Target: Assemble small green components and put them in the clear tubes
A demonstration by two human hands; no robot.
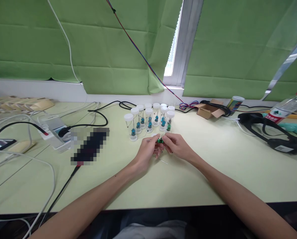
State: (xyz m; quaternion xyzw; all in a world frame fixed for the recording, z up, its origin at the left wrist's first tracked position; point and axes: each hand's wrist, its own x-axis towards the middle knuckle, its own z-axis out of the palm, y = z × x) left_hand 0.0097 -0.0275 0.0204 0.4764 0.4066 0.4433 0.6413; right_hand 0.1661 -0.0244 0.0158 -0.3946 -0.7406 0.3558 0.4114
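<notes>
Between the fingertips of both hands is a small green part (160,141), too small to name more exactly. My left hand (148,148) is closed, pinching the part from the left. From the other side my right hand (177,145) grips it between thumb and fingers. A thin metal wire (163,161) sticks out below the hands over the table; whether it joins the part is hidden. Just beyond stand several clear tubes with white caps (129,117). Most hold a blue piece (133,132) with thin wires, and the rightmost front one contains a green piece (168,126).
Left of my hands lies a blurred dark device (90,146) on a cable, near a white power strip (55,132). Toward the right are an open cardboard box (207,111), a can (235,104), a black headset (275,136) and a plastic bottle (284,108). Cables run along the back.
</notes>
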